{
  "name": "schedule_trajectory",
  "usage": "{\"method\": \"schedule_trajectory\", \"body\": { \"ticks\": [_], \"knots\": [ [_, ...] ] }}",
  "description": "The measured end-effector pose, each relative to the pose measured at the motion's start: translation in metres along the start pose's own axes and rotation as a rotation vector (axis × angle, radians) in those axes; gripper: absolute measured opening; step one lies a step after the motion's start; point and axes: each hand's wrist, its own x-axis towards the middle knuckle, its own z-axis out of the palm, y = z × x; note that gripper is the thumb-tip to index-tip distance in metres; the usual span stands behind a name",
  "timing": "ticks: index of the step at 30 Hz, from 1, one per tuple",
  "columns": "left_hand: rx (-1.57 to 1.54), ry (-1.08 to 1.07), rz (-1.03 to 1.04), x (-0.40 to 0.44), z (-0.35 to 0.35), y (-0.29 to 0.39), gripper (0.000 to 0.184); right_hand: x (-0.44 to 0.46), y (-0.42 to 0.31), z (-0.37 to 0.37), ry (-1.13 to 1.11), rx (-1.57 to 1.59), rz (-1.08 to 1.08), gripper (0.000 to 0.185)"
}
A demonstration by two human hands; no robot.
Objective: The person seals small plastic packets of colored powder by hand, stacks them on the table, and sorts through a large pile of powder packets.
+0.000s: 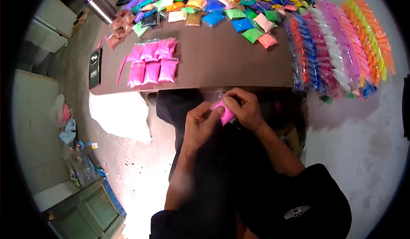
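Note:
A small clear packet of bright pink material [227, 116] is held over my lap, just off the table's front edge. My left hand [200, 121] pinches its left side, thumb on top. At its upper right, the fingers of my right hand [245, 107] close on the packet's top edge. What the packet's underside looks like is hidden by my hands. On the table to the left, several similar pink packets [152, 71] lie in two rows, with a thin pink strip [122, 69] beside them.
A brown table [205, 63] carries a heap of multicoloured packets [213, 6] at the back. Long bundles of colourful packets [337, 46] overhang its right side. A steel flask [99, 4], brown packets [121, 26] and a black phone-like device [95, 68] line the left. A white sack [117, 115] lies below.

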Motion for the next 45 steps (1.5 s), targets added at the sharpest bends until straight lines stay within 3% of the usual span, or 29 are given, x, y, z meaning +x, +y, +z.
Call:
{"method": "schedule_trajectory", "body": {
  "ticks": [9, 15, 18, 24, 31, 39, 45],
  "knots": [
    [-0.137, 0.124, -0.036, -0.021, 0.012, -0.007, 0.026, -0.012, 0.016, 0.036, 0.170, 0.098, -0.072, 0.012],
    [0.029, 0.134, -0.042, -0.027, 0.006, -0.015, 0.024, -0.016, 0.010, 0.034, 0.068, -0.021, -0.036, 0.018],
    [-0.092, 0.170, -0.042, -0.025, 0.012, -0.011, 0.026, -0.017, 0.017, 0.036, 0.114, -0.014, -0.048, 0.021],
    [-0.036, 0.152, -0.035, -0.025, 0.009, -0.020, 0.029, -0.013, 0.019, 0.046, 0.234, 0.009, -0.064, 0.024],
    [0.017, 0.171, 0.027, -0.026, 0.007, -0.023, 0.031, -0.016, 0.026, 0.044, 0.139, 0.021, 0.016, 0.030],
    [0.054, 0.114, -0.060, -0.026, 0.008, -0.023, 0.034, -0.015, 0.026, 0.049, 0.301, -0.001, -0.021, 0.032],
    [0.041, 0.129, -0.012, -0.028, 0.005, -0.034, 0.030, -0.022, 0.023, 0.050, 0.259, 0.004, 0.023, 0.032]
  ]
}}
